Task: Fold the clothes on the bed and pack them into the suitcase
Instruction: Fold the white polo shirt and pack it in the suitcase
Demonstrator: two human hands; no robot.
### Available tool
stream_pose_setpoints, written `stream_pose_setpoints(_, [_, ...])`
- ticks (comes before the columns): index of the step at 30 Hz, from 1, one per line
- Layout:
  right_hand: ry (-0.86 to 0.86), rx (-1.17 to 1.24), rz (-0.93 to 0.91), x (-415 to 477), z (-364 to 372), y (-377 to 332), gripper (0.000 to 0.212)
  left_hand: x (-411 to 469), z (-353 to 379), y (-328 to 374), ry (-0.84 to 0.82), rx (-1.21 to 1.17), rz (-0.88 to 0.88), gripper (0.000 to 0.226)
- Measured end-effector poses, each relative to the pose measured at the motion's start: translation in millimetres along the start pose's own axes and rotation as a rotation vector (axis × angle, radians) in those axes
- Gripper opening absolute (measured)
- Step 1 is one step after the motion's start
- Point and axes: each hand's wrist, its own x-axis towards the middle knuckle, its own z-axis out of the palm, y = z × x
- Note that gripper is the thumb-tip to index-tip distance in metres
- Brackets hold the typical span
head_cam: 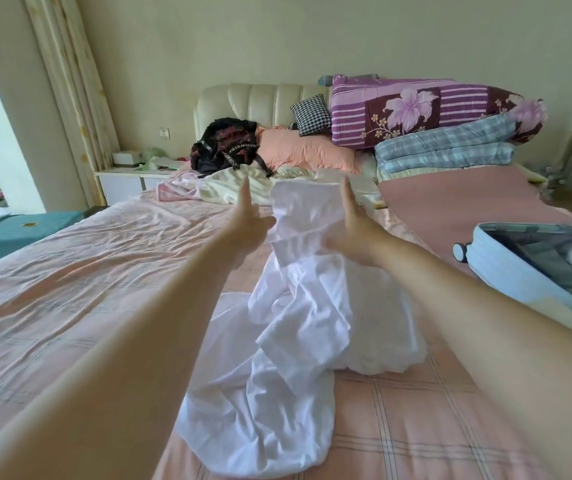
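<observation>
Seen from above, a person's two bare arms reach out over a pink bed, lifting the upper end of a crumpled white garment between the hands while the rest of it trails down onto the sheet toward the viewer. The left hand and the right hand each grip a side edge of the cloth with thumb and lower fingers, each forefinger pointing straight up. A light blue suitcase lies open on the bed's right side, well apart from the garment; a black backpack, a pink pillow and folded quilts sit by the headboard.
</observation>
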Motion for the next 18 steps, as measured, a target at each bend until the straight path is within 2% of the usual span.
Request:
stream_pose_setpoints(2, [0.091,-0.336,-0.114,4.8,7.4,7.8,0.097,3.7,1.6,-9.8,-0.021,0.100,0.007,0.089])
stream_pose_setpoints(3, [0.153,-0.413,-0.177,2.2,14.3,8.5,0.084,1.7,2.2,-20.0,-0.028,0.142,0.001,0.085])
stream_pose_setpoints(5, [0.139,-0.377,-0.266,-13.1,33.8,12.2,0.052,-9.4,4.0,-47.7,-0.071,0.273,0.002,0.063])
stream_pose_setpoints(7, [-0.031,-0.293,-0.291,-37.1,58.0,17.7,0.033,-27.3,6.5,-78.7,-0.166,0.469,0.005,0.031])
stream_pose_setpoints(9, [-0.196,-0.336,-0.310,-62.7,79.1,24.5,0.039,-50.8,7.2,-102.2,-0.259,0.644,-0.041,0.010])
stream_pose_setpoints(10, [-0.230,-0.399,-0.319,-70.4,88.3,30.7,0.046,-63.4,7.0,-110.0,-0.292,0.720,-0.061,0.011])
stream_pose_setpoints(12, [-0.200,-0.510,-0.305,-74.8,96.3,38.9,0.035,-84.1,5.8,-119.6,-0.326,0.833,-0.063,0.029])
stream_pose_setpoints(13, [-0.156,-0.522,-0.302,-74.7,94.4,41.2,0.026,-90.3,5.7,-122.2,-0.337,0.874,-0.048,0.030])
stream_pose_setpoints(15, [-0.079,-0.450,-0.277,-72.9,83.7,47.0,0.022,-96.1,4.0,-122.4,-0.378,0.900,-0.071,0.032])
stream_pose_setpoints(16, [-0.075,-0.385,-0.254,-71.4,76.0,49.6,0.032,-94.4,3.4,-121.5,-0.389,0.892,-0.080,0.029])
stream_pose_setpoints(18, [-0.137,-0.349,-0.202,-70.4,62.4,52.9,0.070,-86.2,5.3,-118.7,-0.391,0.887,-0.082,0.025])
